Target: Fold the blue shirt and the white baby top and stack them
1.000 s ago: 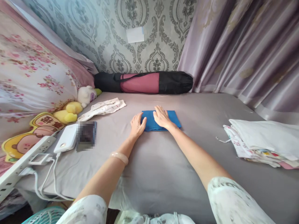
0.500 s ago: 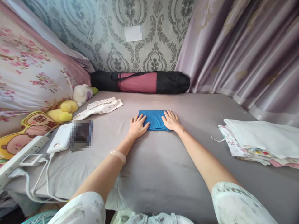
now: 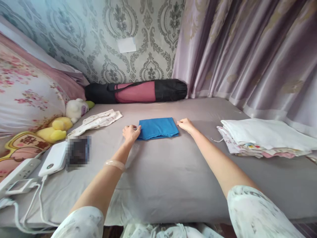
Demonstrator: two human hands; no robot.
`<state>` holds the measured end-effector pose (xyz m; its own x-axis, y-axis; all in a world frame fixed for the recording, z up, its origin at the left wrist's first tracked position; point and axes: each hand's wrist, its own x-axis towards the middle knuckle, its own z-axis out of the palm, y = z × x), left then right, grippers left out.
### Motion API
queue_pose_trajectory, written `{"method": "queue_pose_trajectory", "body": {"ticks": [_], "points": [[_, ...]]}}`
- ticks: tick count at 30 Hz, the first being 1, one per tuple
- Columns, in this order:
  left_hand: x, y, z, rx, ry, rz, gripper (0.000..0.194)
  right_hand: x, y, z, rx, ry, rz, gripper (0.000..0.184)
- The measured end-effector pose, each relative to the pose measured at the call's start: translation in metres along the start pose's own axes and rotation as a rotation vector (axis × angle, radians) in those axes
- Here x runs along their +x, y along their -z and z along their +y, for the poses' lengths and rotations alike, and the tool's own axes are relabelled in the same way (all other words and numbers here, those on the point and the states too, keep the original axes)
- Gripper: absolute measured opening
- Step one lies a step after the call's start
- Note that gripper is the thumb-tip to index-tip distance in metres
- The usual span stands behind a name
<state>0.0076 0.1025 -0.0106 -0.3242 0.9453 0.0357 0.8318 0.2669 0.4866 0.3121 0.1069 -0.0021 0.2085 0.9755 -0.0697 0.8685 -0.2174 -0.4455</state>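
Observation:
A folded blue cloth point(image 3: 158, 127) lies flat on the grey bed sheet in front of me. At its left edge is my left hand point(image 3: 130, 133), fingers curled and thumb over the cloth's edge, closed on that side. Just off the opposite edge, my right hand point(image 3: 185, 125) has its fingers drawn together in a pinch. A narrow gap seems to part its fingertips from the cloth, and I see nothing between them.
To the right lies a stack of folded cloths point(image 3: 267, 135), white on top. A pale patterned cloth point(image 3: 97, 122), plush toys point(image 3: 58, 127), a white power bank point(image 3: 53, 158) and a power strip point(image 3: 22, 172) with cables are at left. A black-and-pink rolled bag point(image 3: 136, 92) lies along the wall.
Both hands have come off the top of the blue cloth and moved outward to its sides, with fingers now curled. The view has shifted to the right.

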Motion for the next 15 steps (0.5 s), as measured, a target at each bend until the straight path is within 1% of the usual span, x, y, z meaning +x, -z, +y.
{"method": "queue_pose_trajectory", "body": {"ticks": [3, 6, 8, 11, 15], "points": [[0.003, 0.008, 0.007, 0.081, 0.058, -0.11, 0.046, -0.003, 0.002, -0.001, -0.028, -0.052, -0.014, 0.033], [0.008, 0.01, 0.014, 0.095, 0.119, -0.18, 0.046, -0.005, -0.003, -0.015, -0.083, -0.085, -0.021, 0.037], [0.01, 0.009, 0.019, 0.094, 0.151, -0.197, 0.045, -0.006, -0.009, -0.026, -0.097, -0.102, -0.009, 0.039], [0.013, 0.006, 0.026, 0.087, 0.17, -0.198, 0.043, -0.008, -0.015, -0.038, -0.057, -0.129, 0.005, 0.04], [0.013, 0.004, 0.032, 0.066, 0.13, -0.187, 0.029, -0.008, -0.017, -0.045, 0.007, -0.145, -0.004, 0.038]]}}
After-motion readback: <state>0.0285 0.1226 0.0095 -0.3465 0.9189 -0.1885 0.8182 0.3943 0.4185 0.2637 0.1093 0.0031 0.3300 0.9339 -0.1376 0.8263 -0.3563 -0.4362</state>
